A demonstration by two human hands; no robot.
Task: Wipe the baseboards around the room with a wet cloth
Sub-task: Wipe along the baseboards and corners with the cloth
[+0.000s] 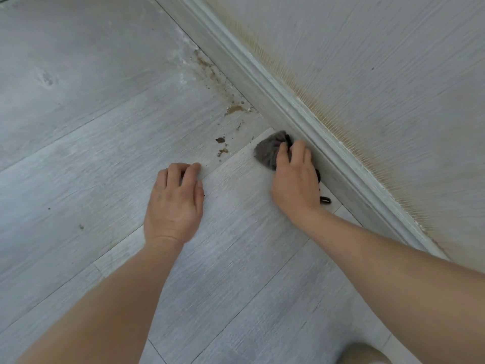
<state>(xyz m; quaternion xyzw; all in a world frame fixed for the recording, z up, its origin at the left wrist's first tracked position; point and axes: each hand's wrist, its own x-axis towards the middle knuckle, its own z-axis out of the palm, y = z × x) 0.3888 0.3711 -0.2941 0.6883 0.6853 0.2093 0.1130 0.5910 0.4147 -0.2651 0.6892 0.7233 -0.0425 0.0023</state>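
A: How is the right hand (294, 179) seen?
B: A bunched grey cloth (270, 151) is held under it, the fingers curled over the wad in a closed grip. The cloth is pressed where the floor (91, 114) meets the foot of the baseboard (265, 82), and most of it shows at eleven o'clock from the knuckles. A small dark loop (325, 200) is seen at four o'clock from the hand, against the baseboard.

A: And the left hand (174, 203)?
B: Nothing is held. It is laid palm down on the floor at nine o'clock from the right hand, fingers loosely bent, tips touching the planks.

A: What is noted further out?
B: Brown crumbs and stains (231, 111) are scattered on the floor at eleven o'clock from the cloth, along the baseboard. Above the baseboard, a yellowish stain band (328, 119) is seen on the textured wall (380, 61).
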